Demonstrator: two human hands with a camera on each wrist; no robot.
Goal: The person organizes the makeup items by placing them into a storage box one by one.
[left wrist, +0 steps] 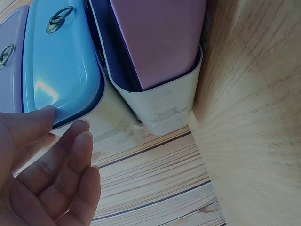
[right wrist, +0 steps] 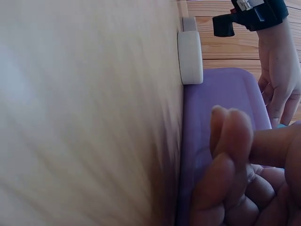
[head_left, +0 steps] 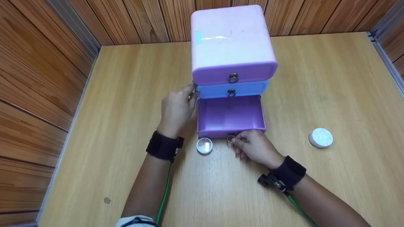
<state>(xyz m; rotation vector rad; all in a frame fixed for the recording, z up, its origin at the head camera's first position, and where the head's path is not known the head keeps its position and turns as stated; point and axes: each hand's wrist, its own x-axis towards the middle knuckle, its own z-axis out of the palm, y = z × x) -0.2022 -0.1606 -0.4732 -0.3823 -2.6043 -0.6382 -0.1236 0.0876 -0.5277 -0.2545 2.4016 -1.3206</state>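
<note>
A small drawer cabinet (head_left: 233, 37) with a pale pink top stands near the back wall. Its bottom purple drawer (head_left: 230, 112) is pulled out, its inner floor showing. My right hand (head_left: 256, 147) pinches the ring pull (head_left: 230, 138) on that drawer's front between thumb and fingers. At the cabinet's left side, my left hand (head_left: 178, 109) holds the front corner by the blue middle drawer (head_left: 231, 90). The left wrist view shows the thumb on the blue drawer front (left wrist: 61, 61), the other fingers curled loosely beside the casing. Against the purple drawer's front sits a round white tin (head_left: 204, 146).
A second round white container (head_left: 321, 137) stands to the right on the wooden table (head_left: 121, 124). Wood-panelled walls (head_left: 138, 17) enclose the table at the back and sides. Green cables (head_left: 163, 196) run from both wrist cameras along the forearms.
</note>
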